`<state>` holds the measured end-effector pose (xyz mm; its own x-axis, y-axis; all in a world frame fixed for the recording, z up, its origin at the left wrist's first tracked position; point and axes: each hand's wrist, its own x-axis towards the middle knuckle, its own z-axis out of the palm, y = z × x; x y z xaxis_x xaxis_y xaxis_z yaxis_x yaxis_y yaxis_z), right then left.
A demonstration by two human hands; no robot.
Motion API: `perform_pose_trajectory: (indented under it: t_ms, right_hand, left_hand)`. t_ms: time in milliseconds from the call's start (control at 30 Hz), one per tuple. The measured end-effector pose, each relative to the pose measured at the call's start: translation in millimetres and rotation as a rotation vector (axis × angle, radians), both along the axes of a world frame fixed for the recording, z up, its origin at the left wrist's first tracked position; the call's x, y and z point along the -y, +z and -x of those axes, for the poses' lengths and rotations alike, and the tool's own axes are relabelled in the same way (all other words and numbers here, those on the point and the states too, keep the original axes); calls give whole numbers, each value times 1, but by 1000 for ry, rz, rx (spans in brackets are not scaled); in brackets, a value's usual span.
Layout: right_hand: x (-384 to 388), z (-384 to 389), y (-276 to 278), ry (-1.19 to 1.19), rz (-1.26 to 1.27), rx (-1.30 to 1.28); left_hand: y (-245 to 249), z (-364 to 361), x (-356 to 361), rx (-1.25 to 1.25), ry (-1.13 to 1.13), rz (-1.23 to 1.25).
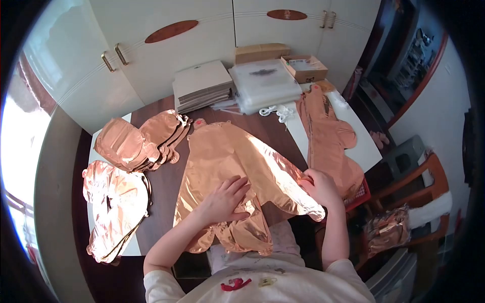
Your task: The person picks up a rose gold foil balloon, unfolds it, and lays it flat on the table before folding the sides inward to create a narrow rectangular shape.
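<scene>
A large flat rose-gold foil balloon (217,151) lies in front of me, its lower part hanging over the table's near edge. My left hand (225,201) rests flat on its lower middle, fingers stretched out. At the balloon's right side, my right hand (319,188) pinches the foil edge between thumb and fingers. To the left are a stack of uninflated foil balloons (121,144) and, nearer me, a shiny number-shaped pile of foil balloons (118,202). More flat foil balloons (323,136) lie just beyond my right hand.
At the back of the table (161,202) stand a stack of grey cardboard sheets (202,86), clear plastic bags (265,86) and a small open box (304,68). White string (275,112) lies before them. A chair (409,187) holding packed foil stands right, near a red basket (358,194).
</scene>
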<state>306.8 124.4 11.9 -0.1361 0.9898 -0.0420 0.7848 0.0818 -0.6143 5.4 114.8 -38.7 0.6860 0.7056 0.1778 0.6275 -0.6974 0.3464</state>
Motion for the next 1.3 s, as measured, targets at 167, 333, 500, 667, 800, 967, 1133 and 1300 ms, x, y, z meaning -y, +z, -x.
perform_pose_trajectory:
  t_ms: [167, 333, 500, 667, 800, 967, 1133, 1300]
  right_hand:
    - [40, 51, 32, 61, -156, -233]
    - [50, 107, -4, 310, -282, -210]
    - [50, 130, -23, 364, -238, -219]
    - [45, 108, -16, 416, -246, -363]
    - [17, 66, -23, 482, -543, -168]
    - [2, 52, -42, 631, -528, 19]
    - [-2, 51, -57, 660, -501, 28]
    - [0, 49, -63, 664, -499, 23]
  left_hand:
    - [8, 1, -4, 166, 37, 259]
    - [12, -5, -12, 784, 306, 706]
    - [-4, -3, -33, 728, 429, 668]
    - [-6, 5, -43, 549, 447, 649]
    - [3, 6, -36, 579, 444, 675]
    - [2, 5, -32, 575, 423, 713]
    - [0, 8, -30, 590, 455, 673]
    - [-4, 8, -30, 565, 445, 626]
